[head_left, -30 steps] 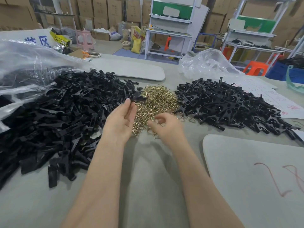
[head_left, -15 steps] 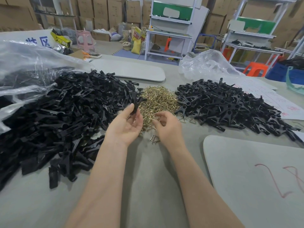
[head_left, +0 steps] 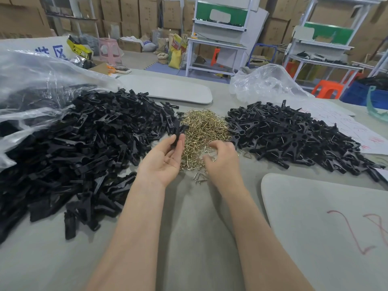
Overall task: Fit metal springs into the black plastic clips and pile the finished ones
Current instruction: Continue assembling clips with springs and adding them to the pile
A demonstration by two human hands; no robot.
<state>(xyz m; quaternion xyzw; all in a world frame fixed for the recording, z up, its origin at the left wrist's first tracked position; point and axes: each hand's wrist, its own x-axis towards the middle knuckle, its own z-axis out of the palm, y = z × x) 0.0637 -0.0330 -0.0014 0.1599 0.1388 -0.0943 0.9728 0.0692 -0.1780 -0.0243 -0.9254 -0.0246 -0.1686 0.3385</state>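
My left hand (head_left: 162, 159) is palm-up and pinches a black plastic clip (head_left: 177, 133) between thumb and fingertips, just left of the brass-coloured spring heap (head_left: 206, 128). My right hand (head_left: 223, 160) hovers with curled fingers over the near edge of the springs; whether it holds a spring is hidden. A big heap of loose black clips (head_left: 79, 152) lies to the left. A second pile of black clips with springs in them (head_left: 294, 133) lies to the right. A few loose springs (head_left: 200, 177) sit between my wrists.
A clear plastic bag (head_left: 29, 85) with more clips lies at far left, another crumpled bag (head_left: 264, 82) behind the right pile. Grey boards lie at back centre (head_left: 172, 91) and front right (head_left: 327, 227). Papers (head_left: 361, 133) lie at far right. Shelves and cartons stand beyond the table.
My left hand has picked a black clip off the left heap and turned palm-up with it. My right hand reached forward onto the springs and stays there with curled fingers.
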